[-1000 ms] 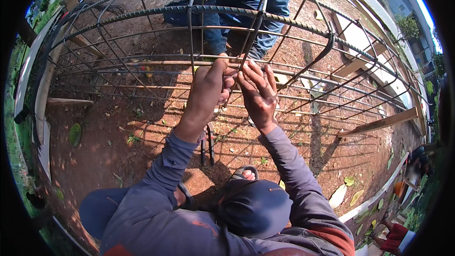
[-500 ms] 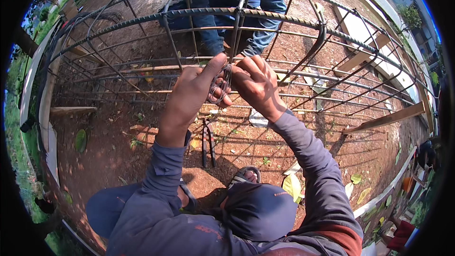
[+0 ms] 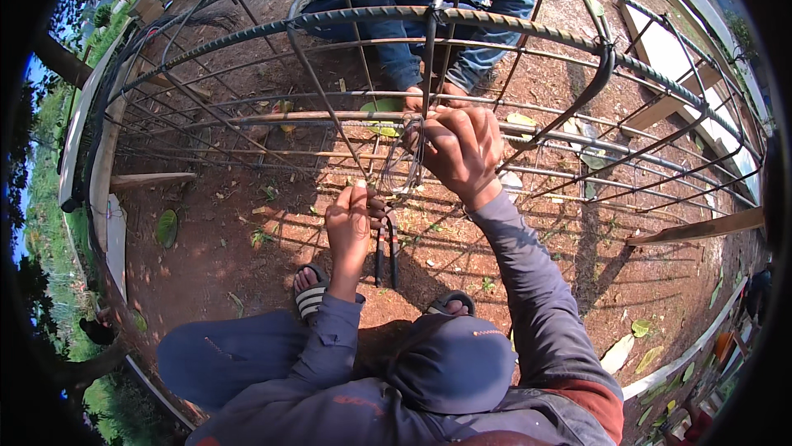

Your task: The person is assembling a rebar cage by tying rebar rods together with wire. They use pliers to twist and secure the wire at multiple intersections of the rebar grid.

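Rebar cage (image 3: 511, 21): hands grip pliers (image 3: 386, 248) and tie wire (image 3: 412, 153).

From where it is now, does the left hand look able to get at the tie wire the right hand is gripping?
Probably yes: the left hand, holding pliers, sits just below the wire in the right hand, with no bar between.

Right hand (image 3: 464, 149) grips thin tie wire (image 3: 412, 153) at rebar cage (image 3: 247, 33) bar. Left hand (image 3: 351, 223) lower, holding pincers (image 3: 386, 248) handles-down. Another person's jeans (image 3: 412, 0) far side.
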